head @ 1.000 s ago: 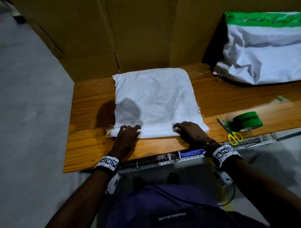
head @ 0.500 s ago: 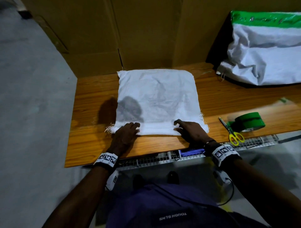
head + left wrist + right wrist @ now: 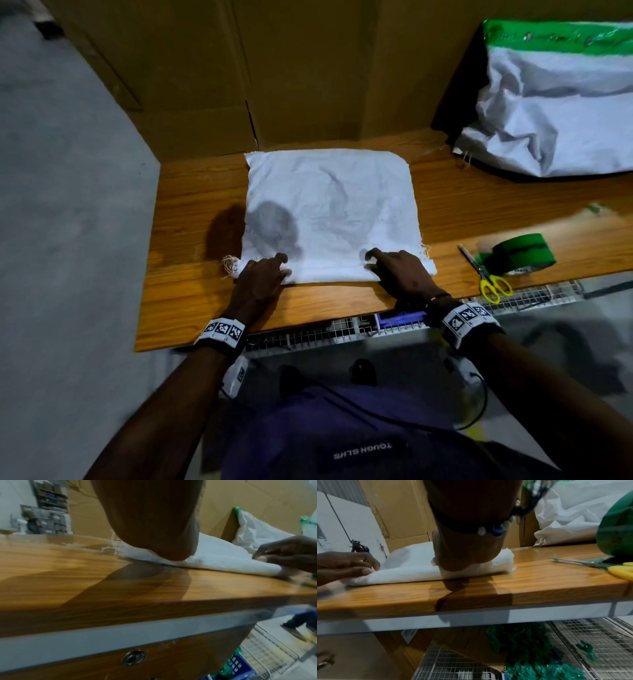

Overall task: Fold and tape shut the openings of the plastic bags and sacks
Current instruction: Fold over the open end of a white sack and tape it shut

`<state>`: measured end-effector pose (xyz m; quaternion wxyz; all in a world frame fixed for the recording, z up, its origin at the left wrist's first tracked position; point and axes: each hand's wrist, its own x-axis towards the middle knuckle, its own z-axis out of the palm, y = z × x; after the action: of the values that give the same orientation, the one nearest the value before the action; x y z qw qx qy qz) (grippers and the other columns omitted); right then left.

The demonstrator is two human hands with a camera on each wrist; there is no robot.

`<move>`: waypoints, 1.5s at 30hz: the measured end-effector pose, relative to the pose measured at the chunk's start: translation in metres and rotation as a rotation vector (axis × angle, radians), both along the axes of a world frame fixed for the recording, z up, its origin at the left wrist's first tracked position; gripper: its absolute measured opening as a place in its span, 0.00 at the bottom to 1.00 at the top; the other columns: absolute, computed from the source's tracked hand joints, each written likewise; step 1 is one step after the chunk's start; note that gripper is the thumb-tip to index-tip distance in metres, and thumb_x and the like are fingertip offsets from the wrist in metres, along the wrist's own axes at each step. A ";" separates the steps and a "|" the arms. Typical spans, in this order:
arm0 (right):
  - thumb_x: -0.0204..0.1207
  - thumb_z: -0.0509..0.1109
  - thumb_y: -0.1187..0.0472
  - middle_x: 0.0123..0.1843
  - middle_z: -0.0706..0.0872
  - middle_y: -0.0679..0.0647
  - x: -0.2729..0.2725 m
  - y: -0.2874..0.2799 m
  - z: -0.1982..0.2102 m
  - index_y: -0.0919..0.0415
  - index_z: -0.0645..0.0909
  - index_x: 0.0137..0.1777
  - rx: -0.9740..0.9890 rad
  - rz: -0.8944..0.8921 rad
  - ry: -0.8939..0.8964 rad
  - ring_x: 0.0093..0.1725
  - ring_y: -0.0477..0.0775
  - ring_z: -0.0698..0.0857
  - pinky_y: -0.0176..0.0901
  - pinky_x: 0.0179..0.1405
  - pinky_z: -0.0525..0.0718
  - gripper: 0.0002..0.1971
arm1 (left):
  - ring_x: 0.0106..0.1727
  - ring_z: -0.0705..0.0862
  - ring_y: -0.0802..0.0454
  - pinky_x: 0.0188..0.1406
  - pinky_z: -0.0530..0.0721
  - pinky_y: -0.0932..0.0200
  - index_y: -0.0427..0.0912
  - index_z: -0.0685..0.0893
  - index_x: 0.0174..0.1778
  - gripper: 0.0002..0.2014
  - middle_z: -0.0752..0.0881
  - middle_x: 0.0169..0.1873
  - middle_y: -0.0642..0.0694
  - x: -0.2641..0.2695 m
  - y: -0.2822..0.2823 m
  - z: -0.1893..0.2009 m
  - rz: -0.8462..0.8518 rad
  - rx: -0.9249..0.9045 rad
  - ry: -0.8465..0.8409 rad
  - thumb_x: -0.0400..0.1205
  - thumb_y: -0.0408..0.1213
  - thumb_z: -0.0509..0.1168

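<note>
A white woven sack (image 3: 329,212) lies flat on the wooden table (image 3: 191,301), its near edge folded over into a thick hem (image 3: 214,559). My left hand (image 3: 263,277) grips the hem near its frayed left corner, fingers on top. My right hand (image 3: 394,270) grips the hem towards the right end. The right wrist view shows the left hand (image 3: 351,566) with its thumb at the fold's edge and its fingers on top. A green tape roll (image 3: 513,255) and yellow-handled scissors (image 3: 486,277) lie to the right of the sack.
A second white sack (image 3: 555,113) with green tape along its top leans at the back right. Cardboard panels (image 3: 308,68) wall off the table's far side. A wire basket (image 3: 308,335) holding green netting sits below the table's front edge.
Both hands have stayed on the sack's near edge. Their fingers have curled more tightly over the fold. The tape and scissors have not moved.
</note>
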<state>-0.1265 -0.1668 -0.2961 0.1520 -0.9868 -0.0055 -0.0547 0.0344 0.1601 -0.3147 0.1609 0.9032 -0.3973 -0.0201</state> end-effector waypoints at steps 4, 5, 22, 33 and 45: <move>0.89 0.69 0.51 0.49 0.87 0.55 -0.002 -0.003 -0.001 0.55 0.87 0.53 0.002 0.016 -0.068 0.43 0.63 0.85 0.49 0.35 0.76 0.09 | 0.48 0.84 0.38 0.40 0.82 0.46 0.44 0.83 0.49 0.08 0.84 0.49 0.40 0.004 -0.004 0.006 -0.015 -0.030 -0.022 0.82 0.40 0.75; 0.89 0.69 0.51 0.52 0.86 0.55 -0.005 -0.003 -0.002 0.54 0.88 0.54 -0.008 0.042 -0.081 0.46 0.61 0.84 0.49 0.39 0.75 0.10 | 0.49 0.84 0.39 0.43 0.81 0.46 0.43 0.85 0.46 0.07 0.84 0.50 0.41 0.004 -0.003 0.008 -0.018 -0.032 -0.037 0.82 0.42 0.75; 0.76 0.67 0.53 0.61 0.86 0.59 0.009 0.003 -0.003 0.56 0.88 0.57 -0.117 -0.086 -0.043 0.57 0.70 0.84 0.58 0.49 0.78 0.14 | 0.55 0.82 0.38 0.49 0.81 0.43 0.44 0.88 0.54 0.07 0.84 0.55 0.39 0.013 -0.004 0.024 0.069 -0.010 -0.136 0.81 0.36 0.75; 0.93 0.47 0.35 0.95 0.47 0.52 0.017 0.066 -0.020 0.57 0.46 0.94 -0.151 0.181 0.121 0.94 0.52 0.44 0.57 0.93 0.49 0.38 | 0.87 0.67 0.47 0.86 0.63 0.42 0.45 0.71 0.87 0.27 0.69 0.88 0.47 0.001 -0.012 0.003 -0.245 0.018 0.012 0.90 0.46 0.59; 0.90 0.43 0.32 0.95 0.46 0.53 -0.027 0.006 -0.011 0.57 0.44 0.94 -0.073 -0.038 0.214 0.94 0.52 0.43 0.63 0.92 0.53 0.41 | 0.93 0.49 0.52 0.89 0.57 0.34 0.50 0.64 0.91 0.34 0.57 0.92 0.49 0.017 0.012 -0.008 -0.158 0.088 0.017 0.90 0.61 0.54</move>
<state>-0.1531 -0.1609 -0.3074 0.1146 -0.9919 0.0274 0.0484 0.0515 0.1723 -0.3227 0.1225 0.8750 -0.4647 -0.0580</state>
